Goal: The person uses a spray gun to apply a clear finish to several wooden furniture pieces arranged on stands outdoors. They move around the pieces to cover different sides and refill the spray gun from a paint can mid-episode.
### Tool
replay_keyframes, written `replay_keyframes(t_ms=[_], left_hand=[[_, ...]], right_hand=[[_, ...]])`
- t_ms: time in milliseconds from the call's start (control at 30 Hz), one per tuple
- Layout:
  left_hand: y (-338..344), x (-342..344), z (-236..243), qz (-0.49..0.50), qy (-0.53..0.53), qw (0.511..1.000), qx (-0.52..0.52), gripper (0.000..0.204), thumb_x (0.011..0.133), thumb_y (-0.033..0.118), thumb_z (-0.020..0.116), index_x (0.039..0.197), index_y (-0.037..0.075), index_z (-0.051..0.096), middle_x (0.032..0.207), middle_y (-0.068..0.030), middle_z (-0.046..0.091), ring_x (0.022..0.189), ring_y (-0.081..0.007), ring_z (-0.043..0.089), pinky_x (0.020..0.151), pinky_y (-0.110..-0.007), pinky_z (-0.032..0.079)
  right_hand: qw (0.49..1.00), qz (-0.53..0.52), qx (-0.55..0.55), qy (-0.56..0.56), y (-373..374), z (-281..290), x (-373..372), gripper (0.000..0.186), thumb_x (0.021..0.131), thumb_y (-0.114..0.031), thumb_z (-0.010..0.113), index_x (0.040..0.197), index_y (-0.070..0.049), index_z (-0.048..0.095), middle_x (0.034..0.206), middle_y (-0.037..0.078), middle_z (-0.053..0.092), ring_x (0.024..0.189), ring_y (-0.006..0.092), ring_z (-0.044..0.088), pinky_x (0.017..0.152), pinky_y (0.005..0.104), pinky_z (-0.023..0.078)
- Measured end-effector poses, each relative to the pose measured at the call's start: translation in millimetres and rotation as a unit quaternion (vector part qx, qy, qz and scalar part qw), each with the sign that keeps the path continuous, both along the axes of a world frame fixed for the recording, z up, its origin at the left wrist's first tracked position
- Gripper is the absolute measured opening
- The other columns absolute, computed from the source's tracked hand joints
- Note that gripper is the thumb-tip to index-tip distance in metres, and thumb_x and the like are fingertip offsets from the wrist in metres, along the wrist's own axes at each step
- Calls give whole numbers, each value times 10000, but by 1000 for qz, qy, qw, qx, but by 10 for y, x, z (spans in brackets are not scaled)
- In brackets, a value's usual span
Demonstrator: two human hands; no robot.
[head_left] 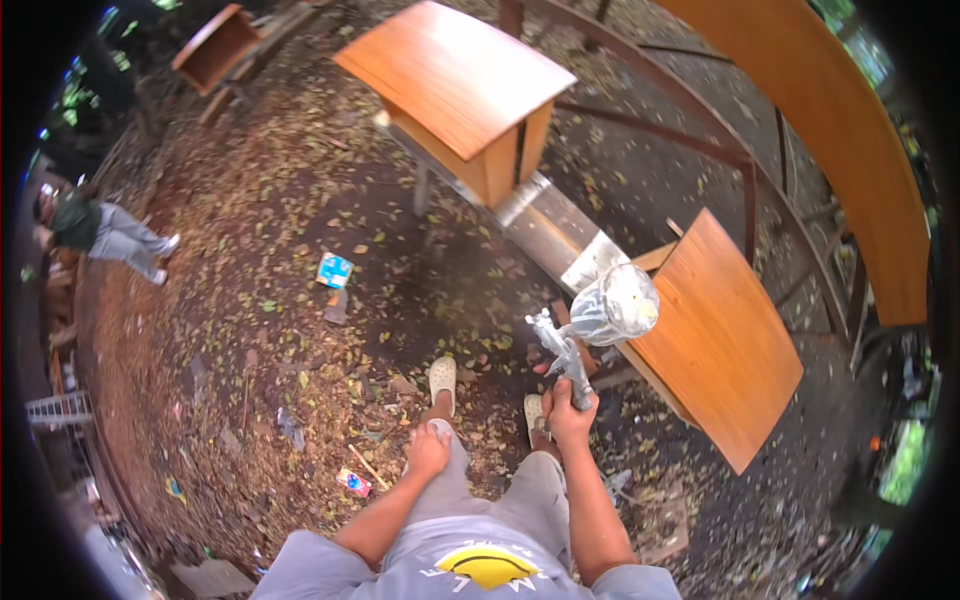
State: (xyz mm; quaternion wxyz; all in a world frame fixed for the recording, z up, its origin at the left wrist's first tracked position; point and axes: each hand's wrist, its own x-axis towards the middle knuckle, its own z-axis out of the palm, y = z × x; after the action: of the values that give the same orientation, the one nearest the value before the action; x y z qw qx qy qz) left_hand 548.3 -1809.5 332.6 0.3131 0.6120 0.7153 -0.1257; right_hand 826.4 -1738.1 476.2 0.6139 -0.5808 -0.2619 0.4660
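Observation:
My right hand (570, 408) is closed round the handle of a metal spray gun (566, 358). The gun's round, paint-smeared cup (606, 308) sits beyond the hand, close to the near end of a plank. My left hand (428, 452) lies on my left thigh near the knee, its fingers laid over the trouser leg with nothing visible in them. Right of the gun stands a small wooden cabinet with a glossy orange-brown top (715, 340). Farther off, a similar cabinet (455, 72) rests on the plank, its top shining in the light.
The narrow plank bench (545, 232) runs between the cabinets. A curved orange-brown panel (850, 130) lies along a rusty metal frame (700, 100) at right. An open wooden box (215, 50) stands far left. Another person (100, 232) is at left. Leaves and a blue packet (334, 270) litter the ground.

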Motion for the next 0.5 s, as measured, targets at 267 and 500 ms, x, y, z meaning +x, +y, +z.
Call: replay_keyframes(t_ms=[267, 500], left_hand=[[332, -222, -493, -6, 151, 972, -182, 953, 874, 674, 572, 1488, -4, 303, 1478, -316, 380, 1274, -451, 526, 1034, -525, 458], [164, -233, -620, -46, 185, 962, -195, 997, 858, 705, 573, 1511, 4, 295, 1549, -300, 295, 1165, -448, 615, 950, -528, 521]], right_hand=[[987, -63, 111, 92, 378, -357, -349, 573, 992, -389, 626, 1333, 60, 526, 1081, 170, 675, 526, 59, 472, 442, 218, 369], [978, -130, 9, 161, 693, -820, -623, 442, 1043, -438, 498, 1124, -4, 487, 806, 86, 564, 492, 98, 440, 436, 250, 335]])
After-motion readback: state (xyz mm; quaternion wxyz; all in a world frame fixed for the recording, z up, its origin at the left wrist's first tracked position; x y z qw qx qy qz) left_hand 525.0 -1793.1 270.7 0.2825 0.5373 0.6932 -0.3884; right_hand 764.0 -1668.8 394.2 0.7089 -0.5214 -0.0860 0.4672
